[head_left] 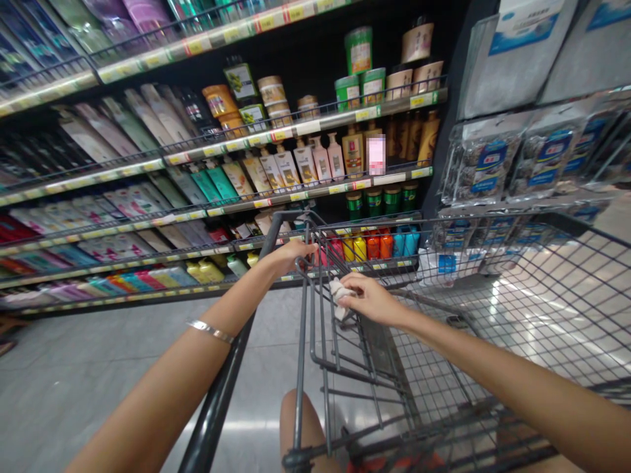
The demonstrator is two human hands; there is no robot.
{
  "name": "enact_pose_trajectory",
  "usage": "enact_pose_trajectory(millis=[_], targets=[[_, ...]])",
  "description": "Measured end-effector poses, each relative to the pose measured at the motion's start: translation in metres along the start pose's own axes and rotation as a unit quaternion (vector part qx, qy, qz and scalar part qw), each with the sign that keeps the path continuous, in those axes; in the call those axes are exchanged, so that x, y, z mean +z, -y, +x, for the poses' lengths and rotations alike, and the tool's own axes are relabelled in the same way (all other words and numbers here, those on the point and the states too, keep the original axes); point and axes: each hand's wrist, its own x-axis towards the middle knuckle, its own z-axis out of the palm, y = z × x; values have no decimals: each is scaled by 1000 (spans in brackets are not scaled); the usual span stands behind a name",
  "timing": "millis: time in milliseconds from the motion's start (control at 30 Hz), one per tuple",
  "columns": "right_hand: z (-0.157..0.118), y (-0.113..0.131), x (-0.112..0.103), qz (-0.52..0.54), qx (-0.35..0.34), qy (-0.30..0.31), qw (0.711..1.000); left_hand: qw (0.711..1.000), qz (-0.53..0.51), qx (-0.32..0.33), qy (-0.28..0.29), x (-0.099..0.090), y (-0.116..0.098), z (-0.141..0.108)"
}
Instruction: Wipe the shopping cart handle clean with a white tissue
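My right hand (372, 299) pinches a crumpled whitish cloth (340, 292) between thumb and fingers. The cloth is against the upright wires of the grey metal shopping cart (323, 341), around its folding seat part. A little further off, my left hand (293, 256) is closed around the top of the same wire frame; its fingertips are partly hidden. A silver bracelet (210, 330) circles my left wrist. Beneath my left forearm runs the cart's dark handle bar (221, 387). The cart's mesh basket (493, 315) extends to the right under my right arm.
Shelves beyond the cart hold rows of bottles (305, 164) and tubs (358, 51), with price-tag strips along their edges. Silver packs with blue labels (490, 164) hang at the right. A knee (300, 414) shows below the cart, above grey tiled floor (123, 368).
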Motion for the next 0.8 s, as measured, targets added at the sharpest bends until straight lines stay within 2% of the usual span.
enact_pose_trajectory(millis=[167,433,533,633,800], targets=[[-8,-11,5,-60,13,-26,998,1000,4,12,7,-1,3,2],[-16,-29,1,-176,76,5,981,1000,7,-1,4,-2,0,0],[-18,-37,-1,-204,94,38,974,1000,1,11,15,-5,6,6],[-22,-43,-3,-267,128,87,951,999,-5,22,32,-10,15,17],[-26,-42,-3,-323,176,127,921,997,-9,33,66,-17,27,31]])
